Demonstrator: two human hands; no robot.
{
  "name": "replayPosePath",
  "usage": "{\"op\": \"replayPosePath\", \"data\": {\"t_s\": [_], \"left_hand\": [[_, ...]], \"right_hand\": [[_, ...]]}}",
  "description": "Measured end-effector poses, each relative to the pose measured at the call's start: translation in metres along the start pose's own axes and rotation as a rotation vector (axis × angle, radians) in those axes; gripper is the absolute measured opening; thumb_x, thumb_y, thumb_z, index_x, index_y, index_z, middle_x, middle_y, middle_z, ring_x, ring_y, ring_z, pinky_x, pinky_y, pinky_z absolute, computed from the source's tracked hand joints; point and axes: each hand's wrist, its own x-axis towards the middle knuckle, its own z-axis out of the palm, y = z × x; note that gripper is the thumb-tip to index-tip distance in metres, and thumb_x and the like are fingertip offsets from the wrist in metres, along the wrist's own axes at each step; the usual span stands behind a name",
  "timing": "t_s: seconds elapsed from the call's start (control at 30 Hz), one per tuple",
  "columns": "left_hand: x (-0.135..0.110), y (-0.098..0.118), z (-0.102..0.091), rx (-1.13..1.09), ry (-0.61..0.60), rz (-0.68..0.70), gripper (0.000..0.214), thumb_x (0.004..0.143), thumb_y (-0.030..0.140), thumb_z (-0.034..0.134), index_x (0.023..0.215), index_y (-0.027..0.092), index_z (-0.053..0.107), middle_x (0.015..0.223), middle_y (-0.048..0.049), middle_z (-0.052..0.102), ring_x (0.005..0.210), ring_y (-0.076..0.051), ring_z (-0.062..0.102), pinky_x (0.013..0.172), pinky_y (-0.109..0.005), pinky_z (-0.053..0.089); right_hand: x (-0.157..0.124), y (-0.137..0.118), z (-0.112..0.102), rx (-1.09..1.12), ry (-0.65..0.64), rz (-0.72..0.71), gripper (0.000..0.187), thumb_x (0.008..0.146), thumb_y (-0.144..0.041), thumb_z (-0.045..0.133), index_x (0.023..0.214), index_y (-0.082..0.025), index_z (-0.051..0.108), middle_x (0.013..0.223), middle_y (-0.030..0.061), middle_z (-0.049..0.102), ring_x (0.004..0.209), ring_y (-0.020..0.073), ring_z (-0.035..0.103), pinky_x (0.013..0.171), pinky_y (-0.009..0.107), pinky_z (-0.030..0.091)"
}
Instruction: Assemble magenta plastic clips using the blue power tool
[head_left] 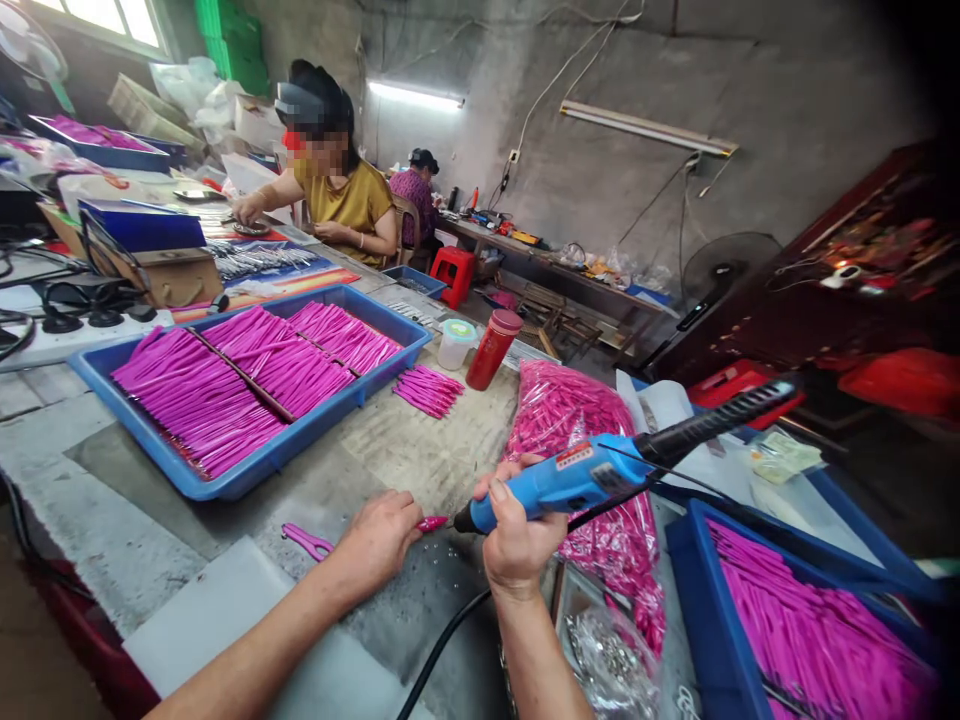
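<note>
My right hand (pixel 521 530) is wrapped round a blue electric screwdriver (pixel 566 480), held slanting, with its dark nose pointing left. Between the fingers of my left hand (pixel 379 540) is a slim magenta piece (pixel 433 523); its tip sticks out close to the screwdriver's nose, and I cannot tell whether they touch. Another magenta piece with a slotted end (pixel 306 541) lies beside my left wrist. Tiny shiny bits are scattered on the table under the nose. A black cable (pixel 442 640) runs down between my forearms.
A blue tray (pixel 225 488) of magenta pieces stands left, a second blue bin (pixel 686 590) right. Nearby are a bag of pink pieces (pixel 574 410), a red bottle (pixel 494 350), a small tub (pixel 456 345) and a bag of metal parts (pixel 611 650). Two people sit further back.
</note>
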Motion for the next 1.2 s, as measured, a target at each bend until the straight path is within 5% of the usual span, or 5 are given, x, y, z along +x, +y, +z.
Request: {"op": "replayPosePath", "data": {"t_s": [0.17, 0.57, 1.2], "left_hand": [[-0.009, 0.001, 0.007, 0.028, -0.005, 0.102, 0.017, 0.086, 0.021, 0.046, 0.076, 0.018, 0.060, 0.080, -0.0031, 0.060, 0.078, -0.018, 0.054, 0.068, -0.027, 0.039], [-0.010, 0.001, 0.017, 0.105, -0.011, 0.092, 0.024, 0.088, 0.019, 0.040, 0.075, 0.018, 0.061, 0.079, -0.0032, 0.059, 0.078, -0.018, 0.053, 0.067, -0.029, 0.035], [-0.009, 0.002, 0.022, 0.148, -0.039, 0.061, 0.028, 0.087, 0.014, 0.036, 0.077, 0.020, 0.061, 0.082, -0.0026, 0.060, 0.081, -0.019, 0.050, 0.067, -0.029, 0.034]], "right_hand": [[-0.003, -0.006, -0.013, 0.002, 0.045, 0.013, 0.029, 0.066, -0.023, 0.062, 0.090, -0.017, 0.046, 0.063, -0.0054, 0.053, 0.046, 0.0109, 0.053, 0.050, 0.026, 0.042], [-0.007, -0.005, -0.021, -0.045, 0.055, 0.035, 0.027, 0.067, -0.025, 0.061, 0.087, -0.017, 0.045, 0.062, -0.0051, 0.052, 0.046, 0.0113, 0.053, 0.052, 0.027, 0.042], [-0.014, 0.011, 0.001, -0.049, 0.026, 0.164, 0.036, 0.062, -0.029, 0.063, 0.091, -0.018, 0.044, 0.061, -0.0055, 0.053, 0.042, 0.0108, 0.051, 0.045, 0.025, 0.042]]}}
